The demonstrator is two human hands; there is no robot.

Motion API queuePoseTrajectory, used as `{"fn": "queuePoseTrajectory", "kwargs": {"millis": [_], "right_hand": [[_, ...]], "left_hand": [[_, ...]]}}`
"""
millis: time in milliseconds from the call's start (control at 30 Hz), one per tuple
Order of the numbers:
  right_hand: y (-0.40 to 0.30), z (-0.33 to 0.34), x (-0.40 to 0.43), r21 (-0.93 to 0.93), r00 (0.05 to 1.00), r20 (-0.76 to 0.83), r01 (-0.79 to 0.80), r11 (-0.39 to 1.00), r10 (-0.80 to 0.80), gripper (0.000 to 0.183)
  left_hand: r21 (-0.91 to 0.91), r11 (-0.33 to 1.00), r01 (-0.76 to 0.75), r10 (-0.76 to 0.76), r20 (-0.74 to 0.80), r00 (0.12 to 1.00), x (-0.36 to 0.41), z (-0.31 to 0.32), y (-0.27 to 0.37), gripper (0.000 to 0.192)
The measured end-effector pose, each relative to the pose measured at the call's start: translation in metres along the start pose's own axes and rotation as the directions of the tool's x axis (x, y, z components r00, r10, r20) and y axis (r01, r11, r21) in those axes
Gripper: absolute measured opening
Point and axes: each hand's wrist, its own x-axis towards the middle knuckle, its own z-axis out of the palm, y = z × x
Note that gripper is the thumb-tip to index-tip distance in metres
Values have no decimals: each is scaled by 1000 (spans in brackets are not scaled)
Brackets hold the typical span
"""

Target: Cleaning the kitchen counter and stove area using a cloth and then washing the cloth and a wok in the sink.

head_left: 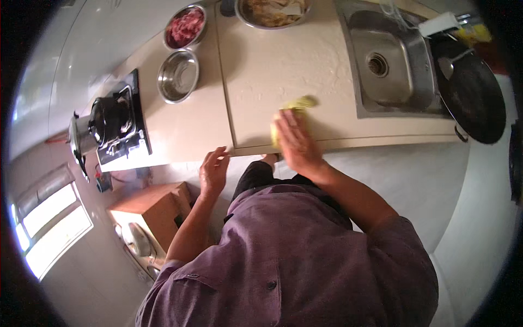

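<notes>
My right hand [295, 143] presses a yellow cloth [303, 103] onto the beige countertop [261, 69], close to its front edge. Part of the cloth sticks out past the fingertips and along the hand's left side; the palm hides the rest. Wet streaks and drops show on the counter beyond the hand. My left hand [214, 171] is at the counter's front edge, left of the seam in the top, with fingers loosely bent and nothing in them. Whether its fingertips touch the edge, I cannot tell.
A metal bowl of raw meat [184, 27] stands behind an empty metal bowl [178, 76]. Farther left is a gas stove [132, 118] with a dark pot [111, 118]. Another food-filled bowl [273, 27] is at the back. A steel sink [382, 98] and a black wok [474, 98] lie right.
</notes>
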Motion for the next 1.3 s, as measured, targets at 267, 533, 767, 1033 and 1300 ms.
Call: {"fn": "queuePoseTrajectory", "kwargs": {"millis": [267, 533, 767, 1033, 1300], "right_hand": [[-1, 65, 109, 4, 923, -3, 384, 923, -384, 55], [149, -101, 38, -236, 996, -68, -65, 970, 50, 68], [150, -72, -3, 38, 734, -450, -554, 832, 509, 67], [97, -53, -14, -260, 898, -297, -402, 878, 323, 62], [24, -1, 36, -8, 998, -26, 53, 999, -53, 52]], "left_hand": [[-32, 995, 93, -93, -3, 996, 33, 13, 28, 27], [-368, 909, 197, -143, 170, 975, 113, 22, 66, 33], [-832, 434, 345, -84, 344, 935, 313, 83, 177, 51], [-808, 527, 264, -208, 179, 962, 353, 95, 191, 28], [-857, 468, 214, -174, 147, 974, 346, 92, 198, 21]]}}
